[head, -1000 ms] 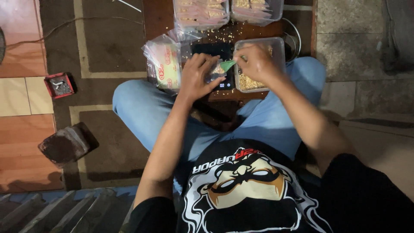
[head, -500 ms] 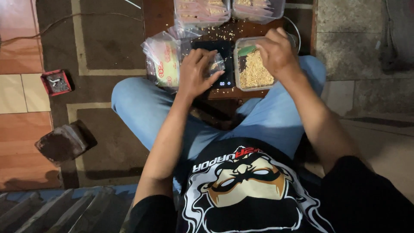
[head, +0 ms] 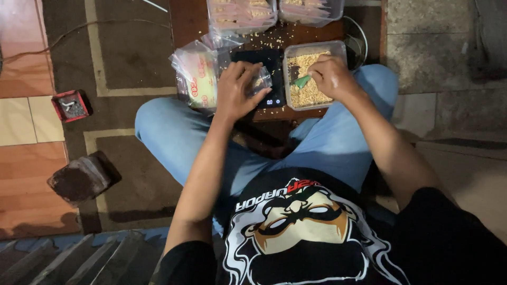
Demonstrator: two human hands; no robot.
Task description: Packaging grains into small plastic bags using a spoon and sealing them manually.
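Far left, on the floor and well off the table: noted a small red box (head: pixel 71 105) and, nearer, a dark block (head: pixel 79 179), neither in the way. At the left edge of the low wooden table (head: pixel 191 24), found a stack of printed bags (head: pixel 198 79) hanging partly over the edge, just beside the left hand (head: pixel 235 89).

Pinched a small clear bag (head: pixel 260 80) with that hand, fingers curled around its mouth, and kept it on the black scale (head: pixel 269 63) at the near edge of the table. Could not tell how much lay in the bag.

Gripped a green scoop (head: pixel 302 81) in the right hand (head: pixel 330 76), fingers closed around the handle, with the blade down in the grains of a clear tub (head: pixel 311 55) touching the scale's right side.

Judged the step as loading the scoop, with the bag waiting open. Judged that carrying grains across would have called for a level scoop, a short sideways path over the tub wall, and a bag mouth held wide.

Along the far edge, saw two tubs of filled packets (head: pixel 240 13) and spilled grains (head: pixel 269 38) between them and the scale. At the right edge, made out a loop of cable (head: pixel 360 42). Nothing found between scoop and bag but the tub wall.
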